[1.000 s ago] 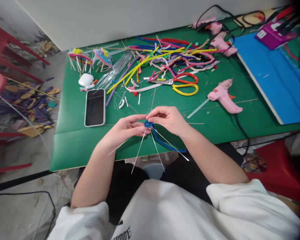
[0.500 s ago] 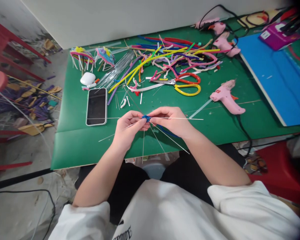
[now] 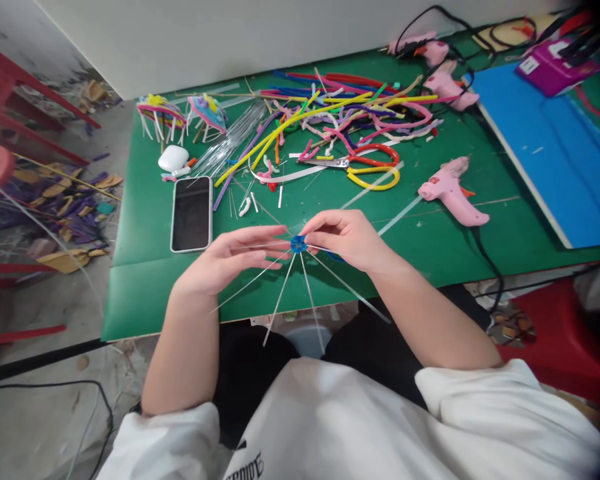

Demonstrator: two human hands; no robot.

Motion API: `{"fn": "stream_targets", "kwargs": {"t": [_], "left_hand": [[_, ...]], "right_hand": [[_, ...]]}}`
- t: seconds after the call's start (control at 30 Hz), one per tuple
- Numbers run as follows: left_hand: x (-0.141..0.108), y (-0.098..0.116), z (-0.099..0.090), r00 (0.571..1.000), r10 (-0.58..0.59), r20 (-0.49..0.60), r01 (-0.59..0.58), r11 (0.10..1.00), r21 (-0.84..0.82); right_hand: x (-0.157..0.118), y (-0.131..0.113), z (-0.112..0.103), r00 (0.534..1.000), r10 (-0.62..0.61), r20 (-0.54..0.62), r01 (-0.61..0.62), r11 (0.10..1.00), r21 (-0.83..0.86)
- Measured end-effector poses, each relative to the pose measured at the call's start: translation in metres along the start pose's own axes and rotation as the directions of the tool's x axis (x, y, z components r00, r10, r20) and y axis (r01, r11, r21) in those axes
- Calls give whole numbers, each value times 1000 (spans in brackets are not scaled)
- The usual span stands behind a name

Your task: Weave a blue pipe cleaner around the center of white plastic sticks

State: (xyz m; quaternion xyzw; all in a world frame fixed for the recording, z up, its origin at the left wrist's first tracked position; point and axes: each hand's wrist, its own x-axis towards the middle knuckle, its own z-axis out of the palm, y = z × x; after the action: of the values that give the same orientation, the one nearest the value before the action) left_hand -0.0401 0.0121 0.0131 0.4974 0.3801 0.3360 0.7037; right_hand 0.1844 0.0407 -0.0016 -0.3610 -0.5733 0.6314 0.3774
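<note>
Between thumb and fingers, my right hand [image 3: 345, 237] pinches a small blue pipe-cleaner hub [image 3: 299, 244] with several thin white spokes [image 3: 280, 297] fanning out from it. A loose blue end of the pipe cleaner shows under the right hand. My left hand [image 3: 235, 257] is open to the left of the hub, fingers stretched out and apart, with some spokes passing by them. Whether those fingers touch a spoke I cannot tell. Both hands are above the near part of the green table [image 3: 145, 287].
Beyond the hands lie scissors [image 3: 375, 163], a heap of coloured pipe cleaners [image 3: 325, 113] and clear sticks [image 3: 233, 137]. A phone [image 3: 191, 215] and white earphone case [image 3: 173, 159] are at left. A pink glue gun [image 3: 453, 193] with a cord and a blue board [image 3: 540, 153] are at right.
My left hand has let go of the hub, opened and moved left. The hub has turned in my right hand, its spokes now at different angles, and more of its blue face shows.
</note>
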Motion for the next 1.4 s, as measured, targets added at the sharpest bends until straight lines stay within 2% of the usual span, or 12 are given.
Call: {"fn": "stream_targets", "kwargs": {"t": [0.1, 0.3, 0.43, 0.5, 0.57, 0.67, 0.73, 0.87, 1.03, 1.2, 1.3, 1.4], "left_hand": [[6, -7, 16, 999, -16, -37, 16, 1000, 9], [8, -11, 40, 968, 13, -249, 19, 992, 124], [3, -7, 44, 970, 40, -240, -4, 988, 151], [2, -6, 44, 983, 56, -177, -25, 985, 172], [2, -7, 44, 987, 62, -146, -32, 978, 204], [6, -12, 46, 971, 61, -230, -16, 981, 192], [9, -16, 50, 950, 47, -309, -6, 991, 132], [15, -22, 56, 905, 26, -425, -3, 999, 54], [16, -25, 54, 881, 32, -472, -17, 999, 36], [17, -27, 57, 855, 45, -517, -27, 999, 43], [16, -25, 57, 867, 64, -494, -37, 997, 63], [12, -16, 46, 944, 41, -327, -14, 996, 85]], "right_hand": [[-3, -1, 3, 999, -35, 31, 38, 995, -94], [-9, -8, 5, 994, -107, 18, 108, 958, -267], [-9, -13, 1, 987, -158, -39, 130, 911, -392], [-8, -13, -2, 989, -139, -49, 111, 920, -376], [-7, -12, -5, 997, -65, -29, 53, 950, -308], [-4, -9, -6, 997, 66, 41, -57, 980, -189], [-3, -6, -5, 992, 107, 66, -98, 986, -136], [-1, -4, -4, 991, 117, 70, -109, 988, -112], [-2, -6, -11, 980, 135, 148, -118, 986, -120], [-3, -4, -10, 988, 122, 97, -110, 986, -123], [-3, -2, -7, 996, 83, 38, -77, 986, -148], [-3, -3, -6, 998, 58, 25, -54, 985, -166]]}}
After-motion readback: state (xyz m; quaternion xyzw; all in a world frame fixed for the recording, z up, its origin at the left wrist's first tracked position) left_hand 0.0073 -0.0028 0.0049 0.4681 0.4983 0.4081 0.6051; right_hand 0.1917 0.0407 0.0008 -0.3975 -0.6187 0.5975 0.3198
